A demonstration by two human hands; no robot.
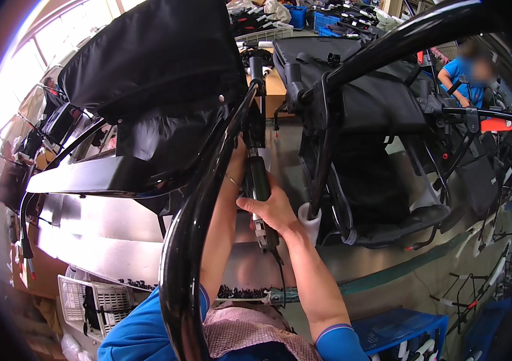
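My right hand point(271, 210) is wrapped around a corded inline power screwdriver point(258, 180), dark with a silver tail end, thumb across its body. The screwdriver points away from me, its front end at a black joint on the stroller frame point(257, 123). My left hand point(241, 150) reaches up beside that joint; the frame tube hides most of it and its fingers cannot be made out. A black stroller seat and canopy point(153, 60) belong to this frame, whose thick glossy push bar point(186, 253) curves down in front of my left arm.
Another black stroller point(364, 102) stands to the right on the metal worktop point(244, 265). A white plastic basket point(111, 301) sits at lower left, a blue bin point(400, 331) at lower right. A person in blue point(466, 75) works at far right; blue crates point(328, 21) stand behind.
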